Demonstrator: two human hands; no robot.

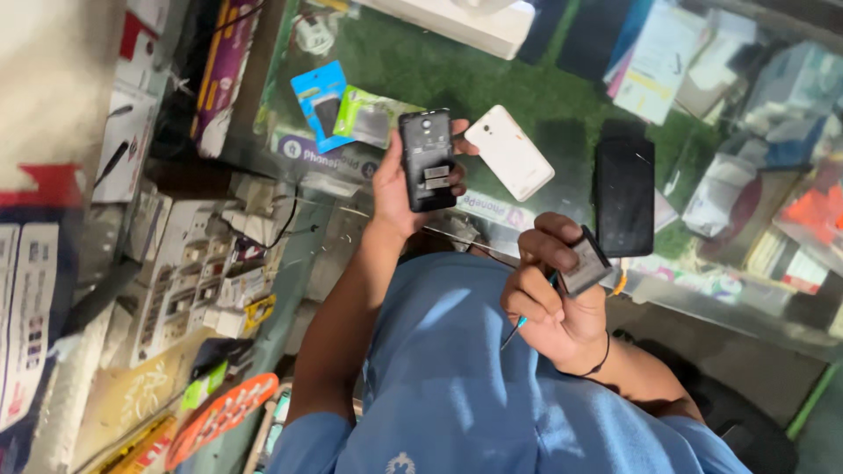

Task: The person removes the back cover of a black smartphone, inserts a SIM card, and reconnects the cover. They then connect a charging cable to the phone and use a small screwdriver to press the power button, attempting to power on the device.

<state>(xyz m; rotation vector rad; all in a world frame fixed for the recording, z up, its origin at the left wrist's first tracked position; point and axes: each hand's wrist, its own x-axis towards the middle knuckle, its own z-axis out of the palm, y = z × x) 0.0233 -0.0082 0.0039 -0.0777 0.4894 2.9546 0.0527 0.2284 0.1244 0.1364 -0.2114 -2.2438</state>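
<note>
My left hand point(395, 189) grips a black phone point(428, 158) with its back cover off, held upright over the glass counter point(492, 88). My right hand point(553, 298) holds a grey flat battery point(585, 262) between thumb and fingers, with a thin blue-handled tool point(516, 329) tucked in the same hand. A white back cover point(509, 151) lies on the counter just right of the phone. A second black phone point(624, 195) lies flat on the glass above my right hand.
Blue and green accessory packets point(347, 112) lie on the counter left of the phone. Boxes and packages point(773, 96) fill the case under the glass at right. Chargers, plugs and cartons point(202, 272) are stacked at left. A white box point(465, 22) sits at the counter's far edge.
</note>
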